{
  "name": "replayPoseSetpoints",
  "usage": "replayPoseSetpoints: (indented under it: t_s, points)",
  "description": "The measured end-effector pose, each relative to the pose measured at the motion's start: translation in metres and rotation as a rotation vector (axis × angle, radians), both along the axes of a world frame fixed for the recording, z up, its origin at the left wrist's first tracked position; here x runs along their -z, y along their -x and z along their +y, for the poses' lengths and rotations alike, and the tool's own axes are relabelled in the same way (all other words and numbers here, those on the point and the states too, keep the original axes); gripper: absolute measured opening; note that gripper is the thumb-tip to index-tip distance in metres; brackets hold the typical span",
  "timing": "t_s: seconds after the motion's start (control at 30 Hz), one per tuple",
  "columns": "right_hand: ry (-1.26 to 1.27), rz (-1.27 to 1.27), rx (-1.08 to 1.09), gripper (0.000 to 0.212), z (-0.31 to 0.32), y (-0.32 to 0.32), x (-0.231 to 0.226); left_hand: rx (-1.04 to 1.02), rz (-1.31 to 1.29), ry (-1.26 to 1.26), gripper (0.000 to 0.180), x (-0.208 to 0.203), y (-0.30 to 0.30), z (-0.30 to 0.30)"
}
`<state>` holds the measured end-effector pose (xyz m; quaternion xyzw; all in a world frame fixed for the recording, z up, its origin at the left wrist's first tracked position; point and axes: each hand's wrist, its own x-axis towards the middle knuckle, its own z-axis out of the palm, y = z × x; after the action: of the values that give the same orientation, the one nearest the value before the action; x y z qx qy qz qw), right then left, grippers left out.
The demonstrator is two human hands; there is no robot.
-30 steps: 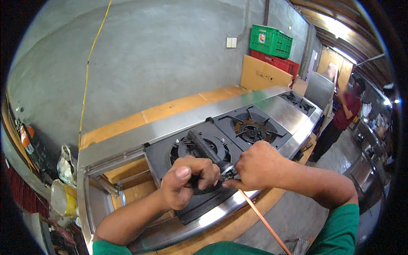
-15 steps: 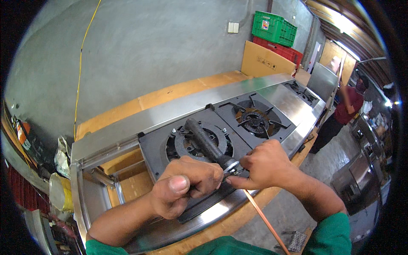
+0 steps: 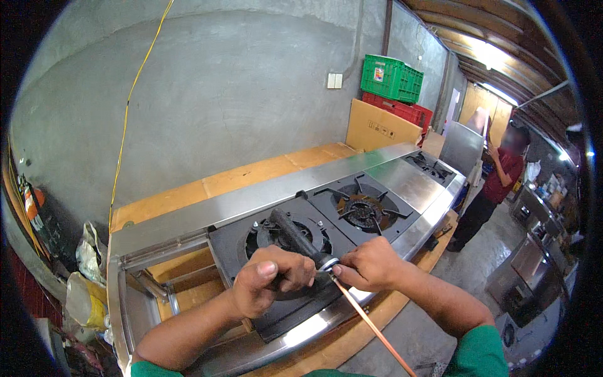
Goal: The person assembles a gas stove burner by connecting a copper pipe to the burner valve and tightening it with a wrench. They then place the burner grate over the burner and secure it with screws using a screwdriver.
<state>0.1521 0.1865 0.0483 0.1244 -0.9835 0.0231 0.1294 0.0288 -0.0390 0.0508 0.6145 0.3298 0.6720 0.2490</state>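
A black burner pipe (image 3: 293,234) lies slantwise across the near burner (image 3: 251,242) of a steel gas range. At its near end is a silvery metal fitting (image 3: 328,264), from which a thin copper tube (image 3: 372,325) runs down toward me. My right hand (image 3: 372,265) is closed at the fitting, its thumb pressed against it. Just left of the fitting, my left hand (image 3: 274,281) is curled into a fist with the thumb up. What its fingers grip is hidden; a bit of shiny metal shows between that hand and the fitting.
A second burner (image 3: 363,213) sits to the right, with another (image 3: 428,166) at the far end. Left of the near burner is an open bay (image 3: 182,267). Cardboard (image 3: 383,129), green crate (image 3: 391,78) and red crate (image 3: 399,110) stand behind. Another person (image 3: 493,188) stands far right.
The view has shifted, so the range sits lower in it. Both hands stay at the fitting, with the left fist slightly farther from it. The other person's arms have moved.
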Motion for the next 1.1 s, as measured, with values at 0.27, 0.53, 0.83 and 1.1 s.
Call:
replayPoseSetpoints:
  t_s: [0.27,0.53,0.83,1.1]
  points:
    - [-0.37,-0.044,0.032,0.048,-0.017,-0.009,-0.047,-0.013,-0.003,0.002,0.058,0.002,0.0,0.003]
    - [-0.577,-0.346,0.055,0.052,-0.047,0.006,-0.079,-0.004,-0.026,0.051,0.063,0.0,0.003,0.003]
    - [-0.634,-0.281,-0.037,0.044,-0.058,0.005,-0.072,0.011,-0.046,0.079,0.066,-0.003,0.007,0.003]
    - [-0.628,-0.172,-0.095,0.04,-0.054,0.003,-0.064,-0.017,-0.024,0.1,0.063,-0.004,0.005,0.002]
